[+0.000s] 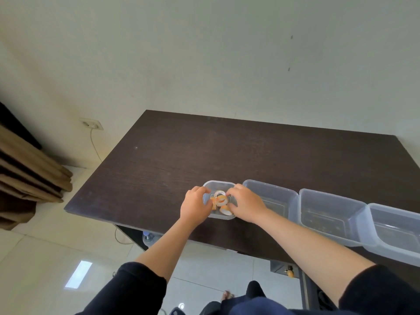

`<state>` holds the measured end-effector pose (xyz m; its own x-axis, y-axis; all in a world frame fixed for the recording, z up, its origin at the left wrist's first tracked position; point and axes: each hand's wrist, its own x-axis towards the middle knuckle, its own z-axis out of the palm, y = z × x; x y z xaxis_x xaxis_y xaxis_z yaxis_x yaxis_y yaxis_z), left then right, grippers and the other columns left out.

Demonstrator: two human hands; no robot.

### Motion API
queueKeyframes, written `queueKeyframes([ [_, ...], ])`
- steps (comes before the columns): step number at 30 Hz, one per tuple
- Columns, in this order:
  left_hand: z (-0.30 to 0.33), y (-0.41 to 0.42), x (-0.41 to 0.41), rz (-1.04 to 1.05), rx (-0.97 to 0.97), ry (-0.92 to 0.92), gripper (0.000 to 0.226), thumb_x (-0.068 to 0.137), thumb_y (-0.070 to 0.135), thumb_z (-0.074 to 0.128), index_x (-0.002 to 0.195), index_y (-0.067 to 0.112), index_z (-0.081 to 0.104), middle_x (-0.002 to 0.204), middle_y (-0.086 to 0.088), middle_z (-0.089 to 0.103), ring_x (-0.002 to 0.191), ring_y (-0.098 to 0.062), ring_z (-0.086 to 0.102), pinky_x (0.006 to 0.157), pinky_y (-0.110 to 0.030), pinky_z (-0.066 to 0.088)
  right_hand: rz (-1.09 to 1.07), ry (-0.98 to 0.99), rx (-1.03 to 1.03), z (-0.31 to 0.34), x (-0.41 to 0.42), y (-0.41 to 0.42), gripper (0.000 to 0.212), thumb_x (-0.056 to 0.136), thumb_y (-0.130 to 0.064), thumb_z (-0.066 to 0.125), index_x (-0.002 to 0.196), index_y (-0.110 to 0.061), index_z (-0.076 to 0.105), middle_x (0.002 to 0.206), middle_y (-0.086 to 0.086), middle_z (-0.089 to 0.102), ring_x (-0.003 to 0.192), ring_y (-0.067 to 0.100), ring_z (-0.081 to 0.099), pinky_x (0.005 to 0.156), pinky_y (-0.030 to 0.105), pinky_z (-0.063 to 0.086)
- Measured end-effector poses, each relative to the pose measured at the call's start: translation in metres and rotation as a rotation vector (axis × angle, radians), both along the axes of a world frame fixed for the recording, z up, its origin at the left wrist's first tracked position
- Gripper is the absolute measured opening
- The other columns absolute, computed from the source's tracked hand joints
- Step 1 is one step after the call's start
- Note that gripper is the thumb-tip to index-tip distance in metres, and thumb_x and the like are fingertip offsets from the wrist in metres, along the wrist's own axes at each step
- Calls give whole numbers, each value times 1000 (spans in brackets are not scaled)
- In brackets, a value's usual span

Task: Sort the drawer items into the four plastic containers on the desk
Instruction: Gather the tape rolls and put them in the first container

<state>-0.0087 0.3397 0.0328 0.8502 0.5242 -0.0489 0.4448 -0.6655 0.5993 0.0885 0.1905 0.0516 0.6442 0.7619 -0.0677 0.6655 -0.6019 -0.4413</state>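
Four clear plastic containers stand in a row along the desk's (pixel 204 146) near edge. The leftmost, small container (pixel 219 182) holds several orange-and-white tape rolls (pixel 220 200). My left hand (pixel 194 205) curls over its left wall, thumb low and fingers over the rim. My right hand (pixel 246 204) curls over its right wall in the same way, fingertips close to the rolls. The second container (pixel 270 186), third container (pixel 329 197) and fourth container (pixel 395 211) show nothing inside. The drawer is out of view.
The dark wooden desk stands against a pale wall. A brown curtain (pixel 29 176) hangs at the left, beside a wall socket (pixel 91 124) with a cable. Pale floor tiles and my legs show below the desk edge.
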Motion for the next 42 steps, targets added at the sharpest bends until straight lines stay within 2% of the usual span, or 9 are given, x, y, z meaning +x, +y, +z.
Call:
queueKeyframes([
  [6, 2, -25, -44, 42, -24, -104, 30, 88, 19, 58, 118, 17, 59, 121, 1, 55, 106, -18, 52, 75, -28, 45, -71, -120, 161, -1, -32, -24, 20, 88, -17, 55, 105, -11, 64, 105, 7, 56, 93, 26, 57, 74, 37, 50],
  [9, -2, -47, -76, 57, -45, -126, 31, 87, 19, 58, 118, 17, 59, 120, 2, 55, 106, -17, 53, 78, -28, 46, -80, -162, 208, -6, -61, -41, 18, 86, -13, 55, 100, -9, 65, 98, 7, 56, 87, 27, 58, 69, 38, 49],
  [11, -5, -66, -101, 61, -56, -117, 32, 87, 19, 58, 119, 17, 58, 122, 2, 54, 109, -17, 53, 82, -27, 46, -90, -144, 218, -12, -88, -57, 21, 86, -13, 56, 104, -9, 65, 101, 8, 57, 92, 27, 57, 74, 38, 50],
  [16, -25, -129, -166, 46, -121, -56, 34, 87, 17, 57, 121, 13, 57, 124, -2, 55, 115, -21, 52, 93, -29, 44, -19, -50, 86, -34, -166, -119, 24, 87, -11, 52, 109, -7, 62, 106, 9, 56, 104, 28, 52, 76, 36, 47],
  [22, -38, -214, -207, -34, -229, 53, 31, 92, 22, 55, 122, 18, 55, 124, 1, 55, 110, -15, 55, 90, -25, 46, 8, 2, -125, -53, -212, -212, 28, 92, -18, 47, 118, -12, 57, 118, 5, 55, 115, 24, 48, 87, 34, 43],
  [25, -41, -247, -205, -87, -266, 89, 30, 93, 23, 54, 123, 19, 53, 124, 2, 56, 109, -14, 55, 90, -28, 50, -79, 48, -171, -61, -214, -257, 28, 92, -17, 47, 117, -13, 58, 120, 4, 55, 116, 24, 50, 88, 34, 45],
  [29, -43, -282, -184, -142, -294, 112, 30, 94, 22, 53, 124, 19, 53, 125, 2, 55, 109, -14, 55, 90, -26, 50, -195, 68, -191, -65, -201, -306, 21, 90, -15, 48, 108, -13, 59, 108, 3, 56, 102, 24, 55, 72, 31, 43],
  [35, -48, -332, -129, -236, -339, 149, 30, 93, 19, 54, 122, 15, 55, 122, 0, 55, 110, -16, 57, 87, -24, 48, -371, 199, -220, -81, -169, -372, 18, 88, -15, 52, 104, -14, 60, 110, 2, 59, 93, 22, 58, 72, 32, 49],
  [42, -79, -386, -51, -292, -307, 218, 35, 89, 23, 60, 123, 14, 56, 125, -5, 52, 114, -21, 53, 98, -33, 47, -522, 391, -308, -110, -144, -436, 23, 88, -15, 59, 110, -18, 62, 113, 5, 62, 97, 23, 60, 72, 26, 45],
])
